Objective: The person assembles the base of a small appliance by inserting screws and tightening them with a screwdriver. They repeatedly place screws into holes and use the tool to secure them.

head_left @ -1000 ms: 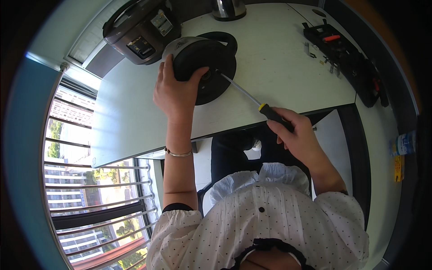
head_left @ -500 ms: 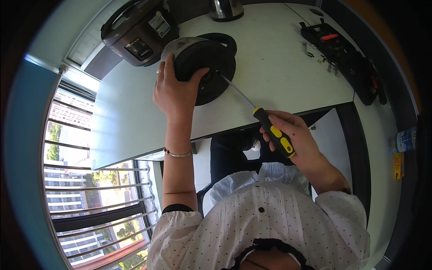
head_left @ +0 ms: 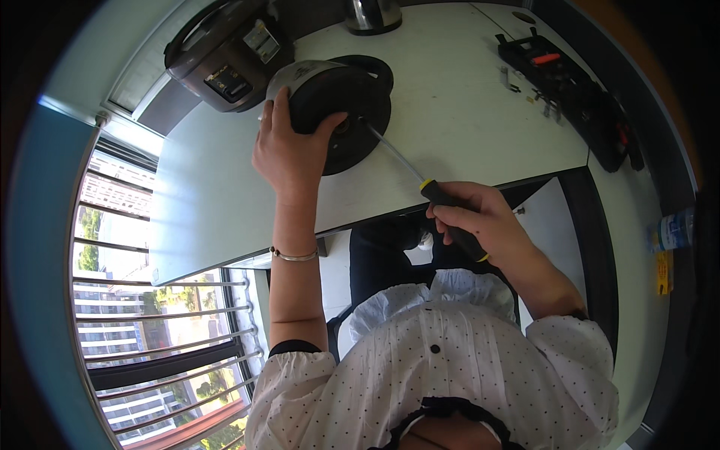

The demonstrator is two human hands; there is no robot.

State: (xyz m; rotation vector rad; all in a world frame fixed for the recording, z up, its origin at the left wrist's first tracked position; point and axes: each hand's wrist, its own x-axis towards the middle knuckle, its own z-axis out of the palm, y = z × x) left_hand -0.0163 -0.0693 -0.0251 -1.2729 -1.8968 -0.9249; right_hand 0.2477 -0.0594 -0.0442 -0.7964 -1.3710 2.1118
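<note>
An electric kettle (head_left: 350, 146), with a silver body and black handle, lies on its side with its round black base facing me. My left hand (head_left: 292, 150) is wrapped around its left side, thumb pressed on the base near the middle. In my right hand (head_left: 480, 219) is a screwdriver (head_left: 398, 158) with a black and yellow handle, fingers closed round the grip. Its long shaft slants up to the left, and the tip meets the base just right of my left thumb. The exact spot under the tip is too small to make out.
A brown rice cooker (head_left: 234, 60) stands behind at the left, beside a metal vessel (head_left: 373, 15) at the back. To the right lies an open black tool case (head_left: 574, 97) with loose small metal bits (head_left: 547, 106) next to it. A barred window (head_left: 165, 315) is at the left.
My right hand has rolled around the screwdriver handle, and its yellow patches have turned out of sight. The tip stays on the kettle's base; my left hand keeps its hold.
</note>
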